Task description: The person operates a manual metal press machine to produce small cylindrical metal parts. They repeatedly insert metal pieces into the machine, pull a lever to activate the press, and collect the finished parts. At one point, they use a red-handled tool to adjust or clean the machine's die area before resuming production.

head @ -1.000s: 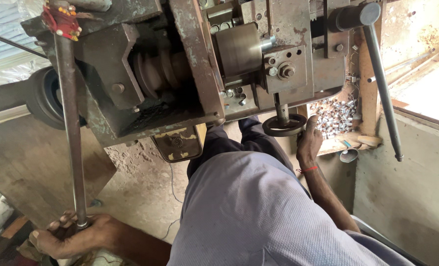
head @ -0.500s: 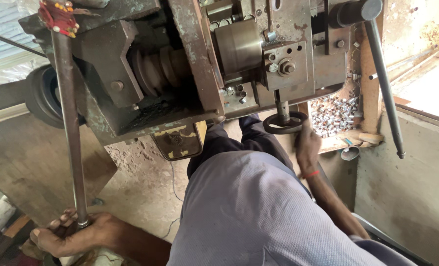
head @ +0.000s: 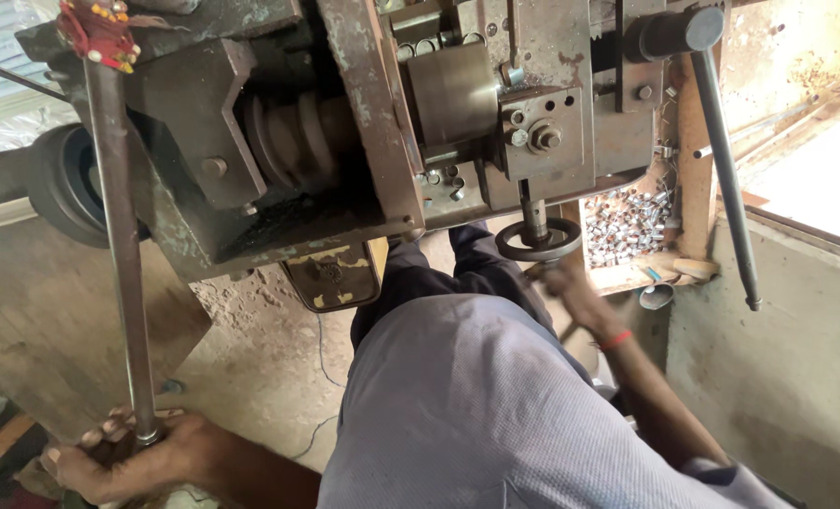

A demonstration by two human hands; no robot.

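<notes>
Looking down: the head view takes in a heavy metal machine from above, with the person's grey-shirted torso (head: 495, 415) filling the lower middle.
Left hand: the left hand (head: 123, 457) sits at the lower left, its fingers (head: 99, 435) curled tightly around the foot of a long, thin, dull steel rod (head: 118, 264).
Steel rod: it runs almost straight up the left of the picture to a tuft of red and yellow thread (head: 98, 33) tied near its top, passing in front of the machine body.
Right hand: the right hand (head: 563, 279) reaches forward under the machine, just below and touching or nearly touching a small dark round handwheel (head: 537, 240); the hand is blurred, so whether its fingers are spread or pressed together cannot be told. A red band (head: 614, 339) circles the wrist.
Handwheel: it hangs on a short vertical spindle beneath a grey steel block with bolts (head: 541, 137).
Machine body: a worn, grey-green cast housing (head: 194, 141) holds a stepped pulley (head: 293, 141), with a black rubber wheel (head: 62, 184) at its left end.
Lever: a long grey bar with a black cylindrical head (head: 722, 170) slants down at the right.
Small parts: a heap of small shiny metal pieces (head: 623, 226) lies behind the handwheel, beside a wooden ledge (head: 646, 273).
Floor: dusty brown concrete (head: 269, 377) shows between machine and torso.
</notes>
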